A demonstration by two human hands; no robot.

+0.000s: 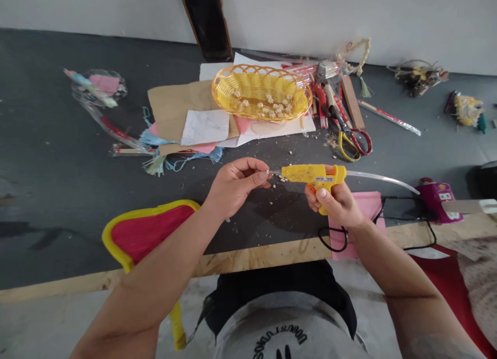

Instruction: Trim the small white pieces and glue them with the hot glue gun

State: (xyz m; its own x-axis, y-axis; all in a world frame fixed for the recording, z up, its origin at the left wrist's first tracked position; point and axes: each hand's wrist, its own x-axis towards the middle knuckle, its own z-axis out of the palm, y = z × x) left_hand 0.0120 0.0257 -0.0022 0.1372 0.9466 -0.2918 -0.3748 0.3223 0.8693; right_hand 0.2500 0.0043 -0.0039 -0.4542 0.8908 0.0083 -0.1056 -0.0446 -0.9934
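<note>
Plain whitish wall point(310, 17) along the back, dark board point(205, 22) with brown edges against it, long dark grey tabletop point(34, 167), pale wood front edge point(248, 256), light grey floor point(39, 328) below, yellow-framed red chair point(151, 229), soft muted light.

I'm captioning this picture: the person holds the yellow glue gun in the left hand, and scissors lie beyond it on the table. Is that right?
Not quite: the head view shows the right hand holding the yellow glue gun. The scissors do lie beyond it on the table.
</note>
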